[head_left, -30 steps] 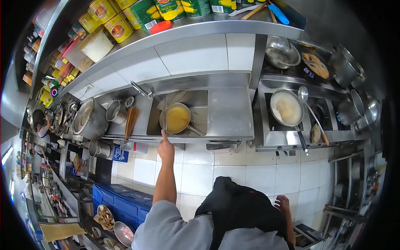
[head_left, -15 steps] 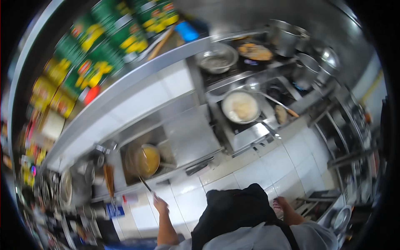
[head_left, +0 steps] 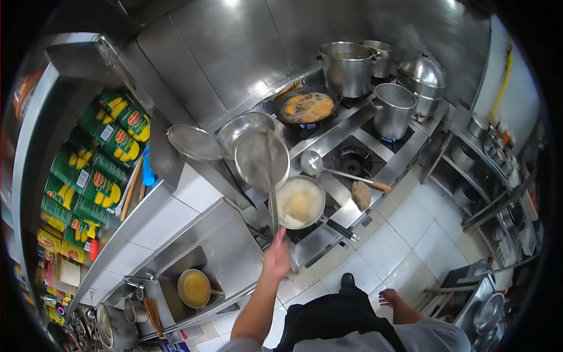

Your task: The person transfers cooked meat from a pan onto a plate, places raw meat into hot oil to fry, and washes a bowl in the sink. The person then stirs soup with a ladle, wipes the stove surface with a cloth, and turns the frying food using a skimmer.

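Observation:
My left hand (head_left: 276, 258) grips the long metal handle of a round strainer (head_left: 258, 158), slightly smeared by motion. The strainer hangs above the stove, overlapping the rim of a wide steel bowl (head_left: 237, 130) from this angle. Just right of the handle sits a pan (head_left: 301, 199) of pale, frothy liquid with a whitish lump at its edge. A ladle (head_left: 312, 162) with a wooden handle lies across the burner beside that pan, its handle end near a folded cloth (head_left: 361, 196). My right hand (head_left: 388, 298) hangs low by my side with fingers apart, holding nothing.
Orange pieces fry in a dark wok (head_left: 308, 108) at the back. Tall pots (head_left: 347, 70) and a domed steamer (head_left: 422, 82) stand along the stove. Left are a sink (head_left: 170, 276) with a pot (head_left: 194, 288) of yellowish liquid, and shelved cans (head_left: 105, 149). Another strainer (head_left: 194, 142) rests behind.
My left hand has carried the strainer from over the sink, up and right to above the stove. The view has turned toward the stove. My right hand stays low at my side.

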